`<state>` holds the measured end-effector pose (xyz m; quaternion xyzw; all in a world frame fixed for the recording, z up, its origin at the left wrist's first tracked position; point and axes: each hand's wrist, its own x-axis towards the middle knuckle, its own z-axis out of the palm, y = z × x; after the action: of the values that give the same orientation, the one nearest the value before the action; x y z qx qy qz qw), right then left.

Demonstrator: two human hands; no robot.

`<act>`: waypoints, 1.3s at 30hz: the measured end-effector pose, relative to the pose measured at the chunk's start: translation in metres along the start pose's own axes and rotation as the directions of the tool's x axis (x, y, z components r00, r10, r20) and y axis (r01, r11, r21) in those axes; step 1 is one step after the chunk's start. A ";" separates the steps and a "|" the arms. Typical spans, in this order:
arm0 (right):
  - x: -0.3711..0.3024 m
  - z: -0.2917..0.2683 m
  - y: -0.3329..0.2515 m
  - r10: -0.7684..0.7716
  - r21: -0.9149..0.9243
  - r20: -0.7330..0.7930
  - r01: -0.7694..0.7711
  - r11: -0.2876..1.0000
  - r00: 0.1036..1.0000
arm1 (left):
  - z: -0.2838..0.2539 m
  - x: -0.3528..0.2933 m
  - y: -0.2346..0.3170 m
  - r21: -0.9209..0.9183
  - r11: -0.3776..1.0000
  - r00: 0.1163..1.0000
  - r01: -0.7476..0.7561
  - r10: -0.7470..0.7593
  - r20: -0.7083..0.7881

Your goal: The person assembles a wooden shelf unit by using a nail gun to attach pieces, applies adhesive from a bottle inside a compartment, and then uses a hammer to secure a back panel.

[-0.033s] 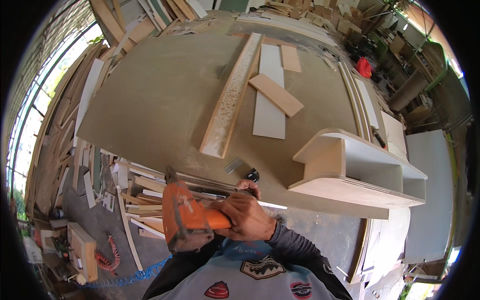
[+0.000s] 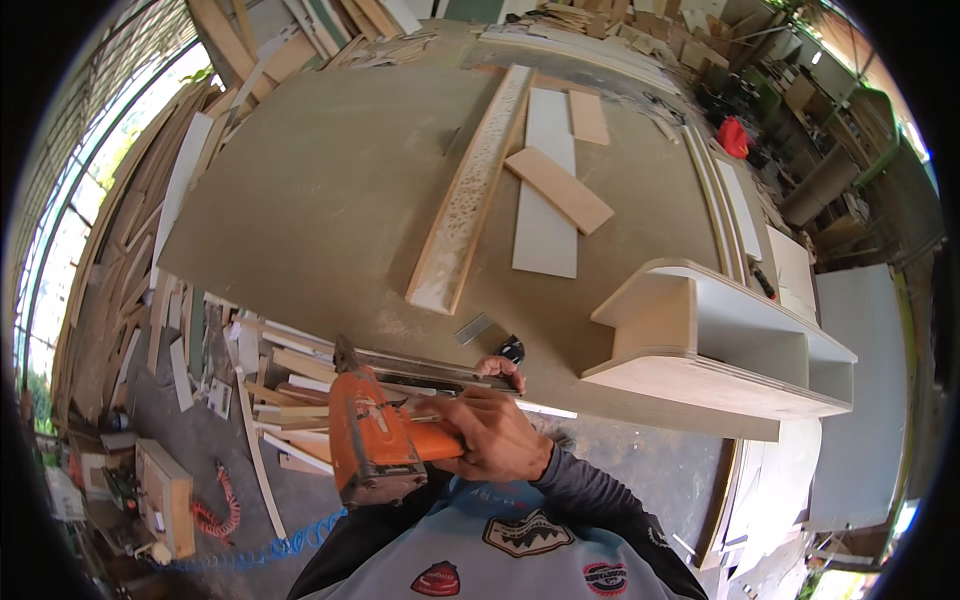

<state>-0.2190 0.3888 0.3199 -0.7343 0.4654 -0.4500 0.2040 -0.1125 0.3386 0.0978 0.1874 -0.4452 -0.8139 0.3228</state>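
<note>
Gripping orange nail gun [image 2: 385, 440] in closed right hand [image 2: 495, 435] at near table [image 2: 330, 200] edge; left hand [image 2: 503, 368] fingers curl on long strip [image 2: 440, 370], grip closed.

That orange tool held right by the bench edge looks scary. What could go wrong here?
The nail gun sits close to the chest, gripped by the right hand; its nose could perhaps swing toward the body. The left hand rests on the worktable edge near it, so a misfire might hit fingers. The blue hose trailing on the floor could snag feet.
</note>
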 end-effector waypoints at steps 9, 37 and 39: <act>-0.027 -0.014 0.037 0.492 0.644 -0.060 -0.343 0.683 0.868 | 0.017 -0.022 0.044 0.135 0.980 0.987 0.145 -0.154 0.054; -0.038 -0.034 0.055 0.630 0.824 -0.350 -0.093 0.560 0.693 | 0.010 -0.021 0.057 0.145 0.966 0.967 0.213 -0.230 0.111; -0.037 -0.041 0.049 0.622 0.794 -0.444 -0.038 0.607 0.645 | 0.008 -0.024 0.074 0.215 0.948 0.956 0.236 -0.267 0.126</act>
<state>-0.2844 0.4021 0.2888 -0.2588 0.4262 -0.7814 0.3753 -0.0730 0.3311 0.1650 0.2105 -0.5196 -0.8123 0.1607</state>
